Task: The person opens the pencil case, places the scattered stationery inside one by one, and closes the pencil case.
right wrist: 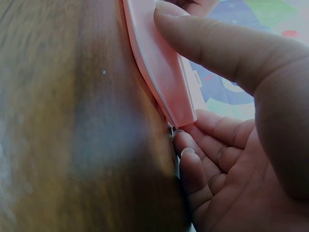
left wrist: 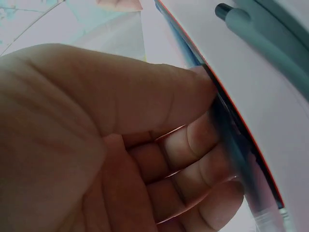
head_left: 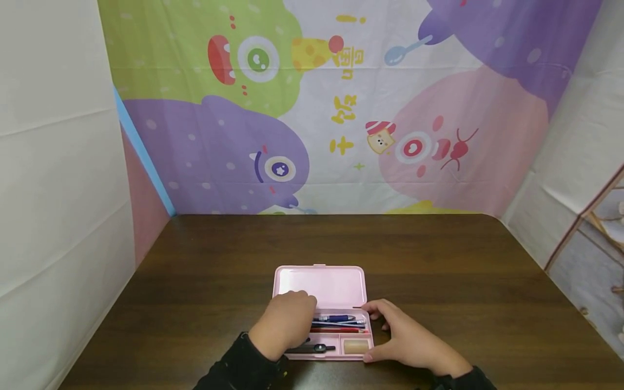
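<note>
An open pink pencil case lies on the table with its lid laid back. My left hand reaches over its left part, and in the left wrist view the thumb and curled fingers pinch a dark pen. A blue pen, a red pencil and several other slim sticks lie in the long compartment. Nearer me are a dark compass and, in the small compartment, a tan eraser. My right hand holds the case's right end, thumb at the near corner, fingers at the far side.
The brown wooden table extends around the case. A cartoon-printed cloth hangs behind it. White cloth hangs at the left, and another white panel stands at the right.
</note>
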A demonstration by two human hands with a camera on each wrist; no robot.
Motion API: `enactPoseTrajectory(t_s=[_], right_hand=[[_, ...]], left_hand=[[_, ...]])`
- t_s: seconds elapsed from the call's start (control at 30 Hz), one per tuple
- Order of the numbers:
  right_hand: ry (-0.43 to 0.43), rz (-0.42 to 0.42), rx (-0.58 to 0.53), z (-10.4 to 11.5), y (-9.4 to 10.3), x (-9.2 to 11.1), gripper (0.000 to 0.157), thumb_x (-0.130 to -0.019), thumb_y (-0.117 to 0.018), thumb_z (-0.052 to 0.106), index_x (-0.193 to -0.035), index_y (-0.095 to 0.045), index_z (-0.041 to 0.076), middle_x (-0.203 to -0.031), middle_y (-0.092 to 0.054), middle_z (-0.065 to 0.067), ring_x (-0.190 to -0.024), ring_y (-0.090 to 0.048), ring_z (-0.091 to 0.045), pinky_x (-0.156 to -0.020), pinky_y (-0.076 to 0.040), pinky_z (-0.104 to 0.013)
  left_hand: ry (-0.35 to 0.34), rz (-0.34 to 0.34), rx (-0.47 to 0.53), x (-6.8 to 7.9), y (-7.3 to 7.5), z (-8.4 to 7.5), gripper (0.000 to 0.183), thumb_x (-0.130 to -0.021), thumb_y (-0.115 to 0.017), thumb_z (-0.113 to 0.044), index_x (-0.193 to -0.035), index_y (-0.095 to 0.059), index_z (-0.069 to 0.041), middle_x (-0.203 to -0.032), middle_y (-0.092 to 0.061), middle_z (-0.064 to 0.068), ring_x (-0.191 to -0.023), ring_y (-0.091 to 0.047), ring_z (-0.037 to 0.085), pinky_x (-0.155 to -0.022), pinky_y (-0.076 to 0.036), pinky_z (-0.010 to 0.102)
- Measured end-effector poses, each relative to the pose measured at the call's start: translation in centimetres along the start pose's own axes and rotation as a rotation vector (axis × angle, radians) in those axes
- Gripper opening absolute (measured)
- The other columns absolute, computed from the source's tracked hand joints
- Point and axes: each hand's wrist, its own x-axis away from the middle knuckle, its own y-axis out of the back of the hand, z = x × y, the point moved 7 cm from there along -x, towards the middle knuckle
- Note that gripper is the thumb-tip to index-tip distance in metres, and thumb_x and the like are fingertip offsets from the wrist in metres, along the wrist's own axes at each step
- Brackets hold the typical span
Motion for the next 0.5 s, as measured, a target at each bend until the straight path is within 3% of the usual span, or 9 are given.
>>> enactPoseTrajectory(t_s=[0.2, 0.5], right_hand=[[-0.023, 0.000, -0.016, -0.21, -0.09, 0.10, 0.079, -0.067, -0.085, 0.050, -0.130, -0.049, 0.019, -0.120, -0.050, 0.001, -0.111, -0.047, -0.019, -0.093, -0.044, -0.039], [-0.038, 0.003, -0.017, -0.24, -0.16, -0.07, 0.083, -0.064, -0.087, 0.048, -0.131, -0.049, 0.017, -0.121, -0.049, -0.001, -0.111, -0.046, -0.020, -0.092, -0.044, -0.041]], left_hand=[[0.007, 0.028, 0.012, 0.04, -0.10, 0.01, 0.020, -0.078, -0.076, -0.018, -0.095, -0.070, -0.008, -0.079, -0.063, 0.005, -0.068, -0.058, 0.019, -0.067, -0.054, 0.041], [0.011, 0.018, -0.001, 0.15, 0.03, 0.18, 0.019, -0.077, -0.077, -0.017, -0.092, -0.069, -0.009, -0.079, -0.064, 0.005, -0.068, -0.059, 0.019, -0.066, -0.054, 0.041]])
